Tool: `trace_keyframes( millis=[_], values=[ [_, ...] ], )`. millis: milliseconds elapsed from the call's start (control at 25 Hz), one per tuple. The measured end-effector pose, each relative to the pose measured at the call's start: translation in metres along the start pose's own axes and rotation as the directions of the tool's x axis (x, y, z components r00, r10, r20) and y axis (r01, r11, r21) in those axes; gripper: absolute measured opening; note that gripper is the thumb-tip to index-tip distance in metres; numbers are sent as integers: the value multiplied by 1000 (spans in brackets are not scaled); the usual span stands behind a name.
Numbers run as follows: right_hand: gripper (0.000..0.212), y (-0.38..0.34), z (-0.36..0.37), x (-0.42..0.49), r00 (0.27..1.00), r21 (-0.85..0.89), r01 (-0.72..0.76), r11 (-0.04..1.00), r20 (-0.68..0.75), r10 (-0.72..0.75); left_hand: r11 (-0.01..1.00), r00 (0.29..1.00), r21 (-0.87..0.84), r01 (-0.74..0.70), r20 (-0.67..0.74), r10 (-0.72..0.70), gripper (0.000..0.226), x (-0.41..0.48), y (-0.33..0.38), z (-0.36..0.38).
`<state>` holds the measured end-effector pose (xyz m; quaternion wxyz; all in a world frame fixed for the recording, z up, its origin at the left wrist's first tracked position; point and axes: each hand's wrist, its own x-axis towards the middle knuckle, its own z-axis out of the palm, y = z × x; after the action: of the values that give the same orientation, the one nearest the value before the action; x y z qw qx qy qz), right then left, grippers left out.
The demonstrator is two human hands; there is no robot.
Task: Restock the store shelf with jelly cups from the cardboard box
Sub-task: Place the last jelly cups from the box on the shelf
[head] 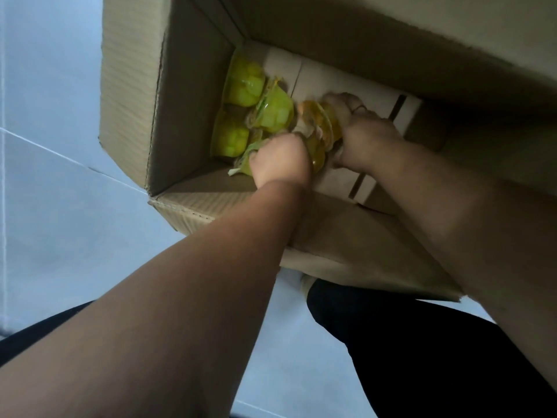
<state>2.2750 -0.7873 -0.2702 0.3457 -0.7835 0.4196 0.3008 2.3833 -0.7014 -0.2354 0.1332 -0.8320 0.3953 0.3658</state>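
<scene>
On the pale tiled floor sits the open cardboard box, and we reach both arms down into it. Our left hand curls its fingers round a green jelly cup close to the near wall of the box, while our right hand grips a bunch of orange jelly cups that lies between the two hands. More green jelly cups lie packed together on the box bottom at its left end, just beside the ones we hold.

head view, looking steeply down, close into cardboard box.
</scene>
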Motion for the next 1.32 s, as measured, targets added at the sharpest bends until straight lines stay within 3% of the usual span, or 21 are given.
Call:
trace_keyframes(
  millis=[80,200,280,400,440,560,640,720,840,960,1120,1320],
  values=[
    [93,0,4,9,997,-89,47,995,-60,-52,1000,1000,-19,-24,16,24,34,-2,4,-1],
    [95,1,9,15,1000,-77,10,997,-6,-11,957,986,-238,167,62,-156,36,5,3,-2],
    [91,4,14,13,996,-1,-84,996,31,84,816,927,-445,370,112,-359,31,5,9,2],
    [74,8,22,12,994,99,-105,989,5,105,516,775,-609,602,290,-561,53,3,21,10],
    [69,8,24,14,996,113,-89,990,-9,90,473,754,-622,625,322,-573,60,5,24,14],
    [64,8,25,18,997,94,-68,993,-35,72,491,757,-586,645,402,-515,88,14,29,23],
    [68,10,26,16,997,82,-61,995,-37,64,427,758,-639,640,436,-484,98,16,30,30],
    [78,15,25,8,999,75,-42,996,-27,44,381,775,-701,603,404,-485,92,13,29,32],
    [81,22,18,-18,992,183,-112,977,-31,120,517,867,-710,478,290,-405,81,-1,27,22],
    [82,17,0,-61,958,375,-204,904,-115,264,545,927,-762,349,197,-319,80,-31,31,-12],
    [83,-14,-57,-137,903,603,-183,776,-208,375,586,980,-797,146,35,-196,88,-93,37,-89],
    [79,-68,-151,-231,888,670,-140,729,-240,392,651,996,-759,-15,-71,-60,97,-176,32,-203]
  ],
)
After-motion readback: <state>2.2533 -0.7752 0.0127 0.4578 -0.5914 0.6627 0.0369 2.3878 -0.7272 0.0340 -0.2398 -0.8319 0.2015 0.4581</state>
